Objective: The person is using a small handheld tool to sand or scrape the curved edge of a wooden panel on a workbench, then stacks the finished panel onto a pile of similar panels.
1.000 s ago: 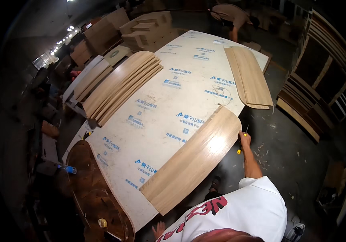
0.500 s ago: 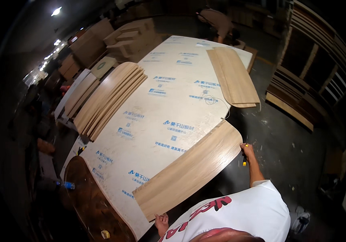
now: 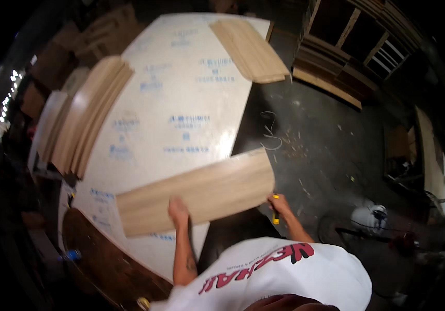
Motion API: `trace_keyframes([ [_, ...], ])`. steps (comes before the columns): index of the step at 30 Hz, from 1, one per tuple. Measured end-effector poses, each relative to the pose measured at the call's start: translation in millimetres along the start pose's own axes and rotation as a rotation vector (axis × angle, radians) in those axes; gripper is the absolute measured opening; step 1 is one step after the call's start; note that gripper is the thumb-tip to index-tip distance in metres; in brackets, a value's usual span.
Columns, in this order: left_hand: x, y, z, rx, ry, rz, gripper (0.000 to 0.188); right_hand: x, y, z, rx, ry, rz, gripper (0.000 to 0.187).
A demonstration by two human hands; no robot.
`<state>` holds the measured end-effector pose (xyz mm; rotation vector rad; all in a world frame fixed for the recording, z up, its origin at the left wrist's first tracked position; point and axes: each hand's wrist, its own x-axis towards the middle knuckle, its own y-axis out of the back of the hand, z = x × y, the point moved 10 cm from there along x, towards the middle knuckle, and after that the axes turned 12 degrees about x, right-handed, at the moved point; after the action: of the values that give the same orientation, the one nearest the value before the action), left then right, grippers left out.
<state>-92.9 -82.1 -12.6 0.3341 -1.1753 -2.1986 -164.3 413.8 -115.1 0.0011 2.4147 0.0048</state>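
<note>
Pale wood-grain panel (image 3: 222,181) with rounded corner overhangs white printed board (image 3: 178,98) at five o'clock; right hand (image 3: 281,204) grips yellow-and-black tool (image 3: 276,218) by panel's three o'clock end; left hand (image 3: 179,209) over panel, hold unclear; seemingly positioning, next needing steadiness

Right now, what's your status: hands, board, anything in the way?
Left hand over wood-grain board, contact unclear. Right hand at board's right end, holding yellow-and-black tool. Board overhangs white panel; nothing loose seen on board.

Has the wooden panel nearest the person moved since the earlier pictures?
Yes: against the white sheet, the wooden panel has turned clockwise, its rounded end swinging farther past the sheet's right edge.
</note>
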Motion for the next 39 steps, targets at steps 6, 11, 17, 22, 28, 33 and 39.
trace_keyframes([
  [6, 35.5, -119.0, 140.5, 0.547, -0.306, -0.047, 0.055, -81.4, 2.4, 43.0, 0.081, -0.281, -0.041, 0.052],
  [11, 25.5, -123.5, 129.8, 0.599, -0.234, -0.021, 0.058, -77.4, 56.5, 61.2, 0.524, -0.419, 0.038, 0.048],
  [17, 31.8, -124.0, 136.8, 0.617, -0.200, -0.083, 0.060, 8.8, -12.0, -50.8, 0.194, 0.081, -0.346, 0.031],
  [22, 32.3, -120.6, 137.3, 0.635, -0.204, -0.036, 0.055, 28.5, -74.5, -142.6, -0.417, 0.907, -0.383, 0.029],
  [28, 34.7, -125.8, 142.8, 0.608, -0.196, -0.046, 0.056, 67.2, -76.0, -157.1, -0.390, 0.941, -0.338, 0.042],
  [33, 31.3, -123.7, 135.9, 0.625, -0.180, -0.039, 0.055, 66.4, -77.0, -158.5, -0.343, 0.911, -0.411, 0.041],
  [39, 31.9, -125.7, 135.0, 0.625, -0.196, -0.027, 0.056, 71.8, -80.1, -153.2, -0.310, 0.881, -0.477, 0.045],
])
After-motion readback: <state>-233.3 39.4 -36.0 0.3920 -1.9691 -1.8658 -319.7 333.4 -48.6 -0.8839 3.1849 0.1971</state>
